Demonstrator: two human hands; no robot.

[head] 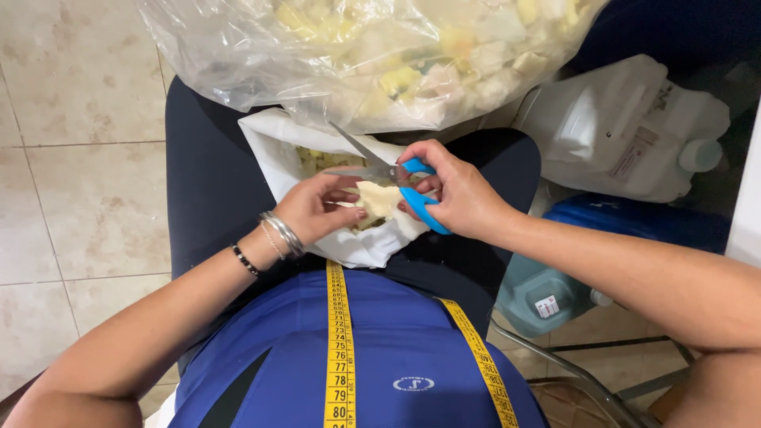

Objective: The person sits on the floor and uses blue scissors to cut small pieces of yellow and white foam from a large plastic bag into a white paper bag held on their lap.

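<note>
My right hand (460,194) grips blue-handled scissors (396,178) whose metal blades point up and left, spread apart. My left hand (321,208), with bracelets at the wrist, pinches a small pale yellow foam piece (378,198) right at the blades. Both hands work over a white bag (273,154) lying open on my lap, with small yellowish scraps inside it.
A big clear plastic bag (365,55) full of pale foam scraps rests on my knees just beyond the hands. A yellow tape measure (339,349) hangs round my neck. White jug (626,131) and bluish containers (547,289) stand on the right; tiled floor (79,158) lies left.
</note>
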